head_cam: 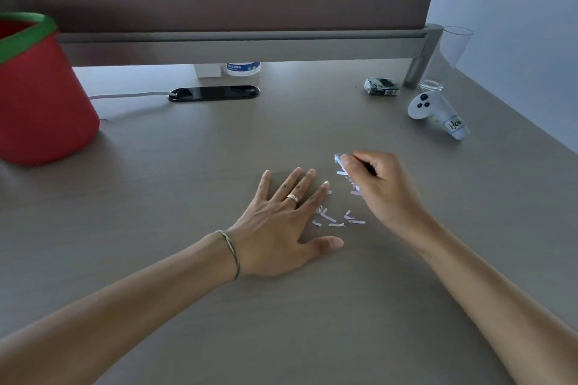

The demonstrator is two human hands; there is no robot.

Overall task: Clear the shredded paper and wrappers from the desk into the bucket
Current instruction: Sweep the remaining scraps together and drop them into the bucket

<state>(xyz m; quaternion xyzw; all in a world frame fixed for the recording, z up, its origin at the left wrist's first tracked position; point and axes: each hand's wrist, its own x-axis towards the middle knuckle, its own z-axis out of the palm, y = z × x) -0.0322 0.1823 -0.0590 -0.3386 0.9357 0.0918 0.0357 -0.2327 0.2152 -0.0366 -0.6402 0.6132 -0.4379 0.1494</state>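
Several white shreds of paper lie on the grey desk between my two hands. My left hand rests flat on the desk, fingers spread, its fingertips touching the left side of the shreds. My right hand hovers just right of them, curled shut on a small bunch of shredded paper that sticks out past the fingers. The red bucket with a green rim stands at the far left of the desk. A crumpled dark wrapper lies at the back right.
A white game controller and a clear glass sit at the back right by the partition post. A black cable port with a grey cord is set in the desk. A small bottle and white box stand under the partition.
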